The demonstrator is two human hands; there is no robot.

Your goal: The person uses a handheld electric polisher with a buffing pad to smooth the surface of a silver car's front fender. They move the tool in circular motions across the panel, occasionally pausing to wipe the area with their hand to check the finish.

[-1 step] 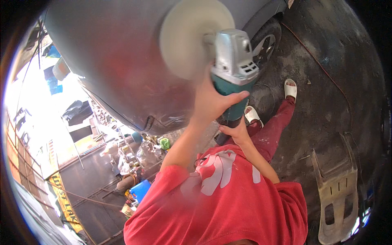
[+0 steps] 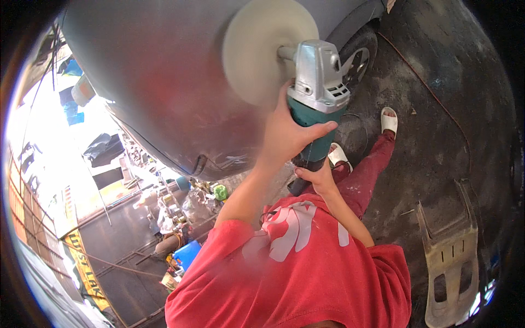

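Observation:
Both hands hold a teal and silver electric polisher (image 2: 318, 106), upright in front of me. My left hand (image 2: 292, 130) wraps its teal body just below the silver head, thumb lying across the front. Lower down, my right hand (image 2: 320, 177) closes round the dark rear grip, whose far side is hidden. On the polisher's short shaft sits a wide, pale round pad (image 2: 265, 54), smeared as if spinning. It lies against, or very near, the dull dark car panel (image 2: 147, 93); the contact itself is hidden.
The car's wheel (image 2: 361, 54) is beyond the polisher at right. A reddish hose (image 2: 437, 95) runs across the dark floor. A worn, pale plastic frame (image 2: 451, 251) lies at lower right. Jumbled items, including a blue container (image 2: 187, 255), stand at left. My white slippers (image 2: 389, 121) are beneath me.
The polisher and its pad have shifted slightly to the right across the panel, and my left hand has gone with them. Both hands keep their hold.

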